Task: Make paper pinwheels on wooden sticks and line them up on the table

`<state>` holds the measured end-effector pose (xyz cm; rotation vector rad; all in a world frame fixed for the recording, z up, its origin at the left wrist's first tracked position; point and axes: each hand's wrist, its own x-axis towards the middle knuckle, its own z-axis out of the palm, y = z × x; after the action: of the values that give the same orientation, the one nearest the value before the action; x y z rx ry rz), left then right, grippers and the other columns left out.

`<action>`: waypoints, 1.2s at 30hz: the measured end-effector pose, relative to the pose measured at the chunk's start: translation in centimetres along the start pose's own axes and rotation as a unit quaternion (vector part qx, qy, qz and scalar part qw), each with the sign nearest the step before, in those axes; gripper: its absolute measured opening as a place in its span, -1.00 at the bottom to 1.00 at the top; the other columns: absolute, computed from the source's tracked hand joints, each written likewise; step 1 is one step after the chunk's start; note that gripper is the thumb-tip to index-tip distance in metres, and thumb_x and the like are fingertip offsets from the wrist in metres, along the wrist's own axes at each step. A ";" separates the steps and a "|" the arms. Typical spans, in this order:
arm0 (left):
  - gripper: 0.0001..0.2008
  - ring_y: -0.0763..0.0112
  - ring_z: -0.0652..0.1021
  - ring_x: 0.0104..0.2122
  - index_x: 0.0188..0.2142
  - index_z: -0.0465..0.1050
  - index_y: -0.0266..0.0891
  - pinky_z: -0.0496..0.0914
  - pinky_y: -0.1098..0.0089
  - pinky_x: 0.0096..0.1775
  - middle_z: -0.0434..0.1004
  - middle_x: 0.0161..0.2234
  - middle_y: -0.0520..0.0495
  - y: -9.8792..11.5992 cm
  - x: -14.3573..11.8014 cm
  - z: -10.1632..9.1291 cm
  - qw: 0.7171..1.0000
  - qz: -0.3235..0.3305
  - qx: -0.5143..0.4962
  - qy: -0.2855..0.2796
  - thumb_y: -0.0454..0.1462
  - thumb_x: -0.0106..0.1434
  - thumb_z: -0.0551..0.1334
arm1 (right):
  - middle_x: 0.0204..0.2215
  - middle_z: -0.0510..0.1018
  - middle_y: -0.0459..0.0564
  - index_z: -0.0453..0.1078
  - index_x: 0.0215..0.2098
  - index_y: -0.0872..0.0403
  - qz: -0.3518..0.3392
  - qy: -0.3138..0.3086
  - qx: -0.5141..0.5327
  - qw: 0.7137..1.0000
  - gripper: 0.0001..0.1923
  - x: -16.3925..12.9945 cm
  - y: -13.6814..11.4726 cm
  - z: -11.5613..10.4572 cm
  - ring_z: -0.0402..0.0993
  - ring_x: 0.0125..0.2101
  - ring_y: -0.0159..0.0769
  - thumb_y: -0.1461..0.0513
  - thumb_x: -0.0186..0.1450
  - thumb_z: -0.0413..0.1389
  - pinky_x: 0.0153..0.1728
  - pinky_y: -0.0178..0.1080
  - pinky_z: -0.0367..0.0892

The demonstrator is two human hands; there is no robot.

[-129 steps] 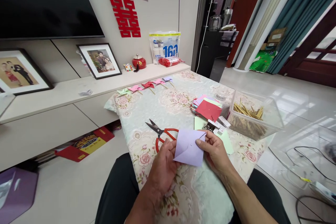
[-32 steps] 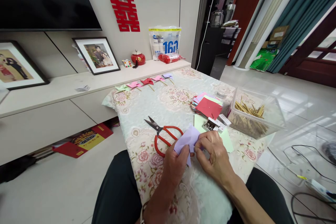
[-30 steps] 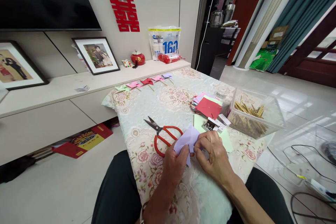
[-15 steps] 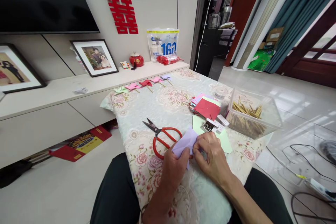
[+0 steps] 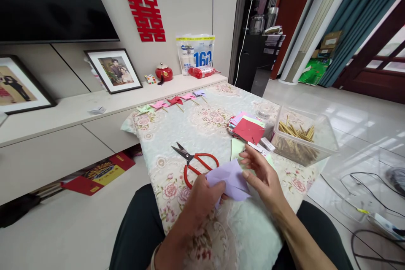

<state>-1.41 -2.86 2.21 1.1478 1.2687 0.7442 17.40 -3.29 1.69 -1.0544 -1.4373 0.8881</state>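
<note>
My left hand [image 5: 207, 196] pinches a folded piece of purple paper [image 5: 232, 177] between thumb and fingers, above the front of the table. Close by on the right, my right hand [image 5: 261, 173] has its fingers apart at the paper's right edge; whether a fingertip touches it I cannot tell. Red-handled scissors [image 5: 193, 160] lie with blades parted just beyond the left hand, partly covered by the paper. Behind the right hand is a light green sheet [image 5: 236, 148] with a small white box [image 5: 267, 144] beside it. A stack of coloured paper squares [image 5: 248, 128] has a red one on top.
Several paper pinwheels on sticks [image 5: 175, 101] line the table's far left edge. A clear plastic bin [image 5: 303, 147] of wooden sticks stands at the right, near a tape roll [image 5: 263, 114]. A floral cloth [image 5: 177, 126] covers the table. Cables [image 5: 373, 181] lie on the right floor.
My right hand has opened from a pinch and moved slightly right, off the purple paper's middle. The paper now shows wider and flatter in my left hand.
</note>
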 end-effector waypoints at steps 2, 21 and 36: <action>-0.86 0.40 0.39 -0.58 -0.50 0.47 -0.26 0.25 0.43 -0.52 0.45 -0.60 0.02 0.6 0.1 -1.0 0.998 0.006 0.022 -0.052 -0.25 0.00 0.18 | -0.05 0.48 0.04 0.10 0.34 -0.08 0.079 -0.054 0.126 0.987 -0.31 0.2 0.2 -0.2 0.45 -0.11 -0.16 0.15 0.30 0.20 -0.10 -0.11 0.32; -0.79 0.36 0.31 -0.59 -0.71 0.14 -0.14 0.11 0.35 -0.47 0.16 -0.70 0.09 6.5 0.4 -1.4 0.860 0.051 0.475 -0.177 -0.36 -0.10 0.17 | -0.44 0.35 -0.23 0.02 0.42 -0.05 0.137 -0.213 -0.047 0.966 -0.07 -0.3 -1.3 0.8 0.23 -0.46 -0.41 0.41 0.13 0.17 -0.45 -0.33 0.13; -0.92 0.42 0.42 -0.53 -0.42 0.49 -0.21 0.18 0.48 -0.51 0.48 -0.52 0.09 5.1 0.9 -2.9 0.967 0.072 0.186 -0.157 -0.28 0.04 0.28 | -0.26 0.58 -0.07 0.06 0.40 -0.05 0.157 -0.129 0.044 0.978 -0.09 -0.4 -0.6 1.3 0.42 -0.48 -0.33 0.37 0.09 0.14 -0.48 -0.30 0.31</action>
<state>-3.23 0.24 6.95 1.6077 1.0890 0.4113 16.08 -3.79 1.96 -1.1500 -1.4486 1.3436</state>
